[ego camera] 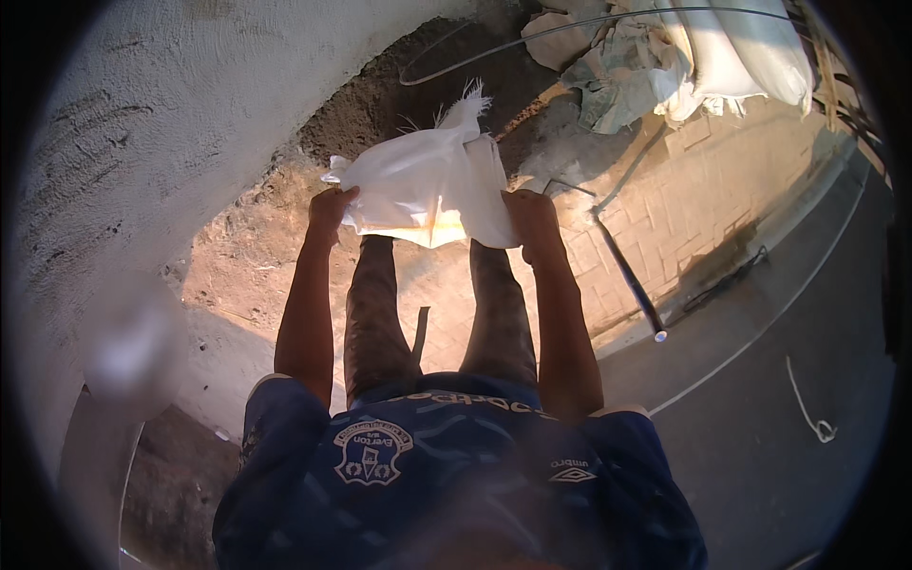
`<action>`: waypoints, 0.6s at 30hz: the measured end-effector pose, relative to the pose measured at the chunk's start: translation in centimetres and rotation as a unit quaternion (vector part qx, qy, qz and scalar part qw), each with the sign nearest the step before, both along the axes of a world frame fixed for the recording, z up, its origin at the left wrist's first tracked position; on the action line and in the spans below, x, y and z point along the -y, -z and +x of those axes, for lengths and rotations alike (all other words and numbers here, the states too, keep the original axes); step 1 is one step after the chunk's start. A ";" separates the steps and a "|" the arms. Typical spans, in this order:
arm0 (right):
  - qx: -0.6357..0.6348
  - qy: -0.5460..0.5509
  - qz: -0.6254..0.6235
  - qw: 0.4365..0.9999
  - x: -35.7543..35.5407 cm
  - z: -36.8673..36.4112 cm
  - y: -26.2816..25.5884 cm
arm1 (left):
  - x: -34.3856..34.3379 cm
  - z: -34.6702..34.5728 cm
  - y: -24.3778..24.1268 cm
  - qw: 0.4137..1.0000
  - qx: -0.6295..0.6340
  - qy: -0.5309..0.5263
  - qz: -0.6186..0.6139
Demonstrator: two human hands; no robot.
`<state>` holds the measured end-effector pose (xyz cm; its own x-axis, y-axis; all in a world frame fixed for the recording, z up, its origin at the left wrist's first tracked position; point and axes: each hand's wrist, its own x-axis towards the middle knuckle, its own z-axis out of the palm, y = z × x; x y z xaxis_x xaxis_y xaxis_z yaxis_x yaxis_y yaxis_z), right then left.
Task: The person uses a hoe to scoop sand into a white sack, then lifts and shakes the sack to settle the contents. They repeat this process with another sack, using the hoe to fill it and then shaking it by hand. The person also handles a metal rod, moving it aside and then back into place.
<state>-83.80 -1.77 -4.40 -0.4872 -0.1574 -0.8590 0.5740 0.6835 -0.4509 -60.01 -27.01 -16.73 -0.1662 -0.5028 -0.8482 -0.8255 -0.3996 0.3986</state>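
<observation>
A white woven plastic sack [420, 182] with frayed threads along its far edge is spread between my two hands, above my legs. My left hand [333, 212] grips its left side, thumb on top of the cloth. On the other side, my right hand [533, 219] is closed on the sack's right edge. Sunlight shines through the near part of the sack. The fingers beneath the cloth are hidden.
A rough plastered wall [157, 135] rises at the left. On the right, a dark pipe [630, 281] lies across brick paving [684, 221]. Filled white sacks [727, 60] and a crumpled sack [613, 78] lie at the upper right, below a curved cable [499, 48].
</observation>
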 end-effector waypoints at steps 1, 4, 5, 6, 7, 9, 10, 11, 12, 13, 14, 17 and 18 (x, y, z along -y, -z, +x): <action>-0.001 0.007 0.013 1.000 0.0 0.3 -1.7 | -0.2 -0.6 -0.2 0.999 -0.025 -0.036 0.015; 0.001 0.031 0.007 0.999 -1.3 -1.6 -3.9 | -1.1 -1.6 -1.2 0.982 -0.090 -0.149 0.070; -0.043 0.024 -0.034 0.998 -1.7 -2.1 -3.0 | -1.2 -0.9 -1.3 0.979 -0.090 -0.166 0.078; -0.025 0.052 -0.015 0.998 -1.6 -3.0 -2.3 | -0.9 -0.2 -1.1 0.976 -0.095 -0.179 0.086; -0.011 0.081 0.003 0.997 -1.4 -3.8 -1.4 | -0.6 -0.6 -1.4 0.972 -0.103 -0.189 0.095; -0.031 0.070 0.002 0.997 -1.1 -3.8 0.0 | -1.3 -0.9 -3.4 0.961 -0.132 -0.221 0.099; -0.039 0.064 0.001 0.997 -0.9 -3.9 0.5 | -1.4 -1.2 -4.2 0.956 -0.144 -0.237 0.101; -0.046 0.068 -0.014 0.996 -0.8 -4.3 0.9 | -0.9 -1.4 -3.8 0.945 -0.173 -0.252 0.116; -0.043 0.068 -0.030 0.996 0.0 -4.2 0.6 | 0.0 -0.4 -3.6 0.934 -0.194 -0.273 0.124; -0.044 0.072 -0.039 0.996 0.0 -4.3 0.5 | 0.6 0.1 -3.2 0.922 -0.215 -0.290 0.142; -0.146 -0.037 -0.097 0.984 -1.4 -4.6 3.1 | 1.4 0.4 -2.7 0.925 -0.215 -0.287 0.126; -0.046 -0.042 -0.026 0.998 -0.5 -6.2 2.5 | 3.5 1.0 -2.3 0.916 -0.229 -0.279 0.174; -0.075 -0.054 -0.023 0.995 -1.0 -6.3 3.4 | 3.0 0.9 -2.6 0.916 -0.240 -0.259 0.190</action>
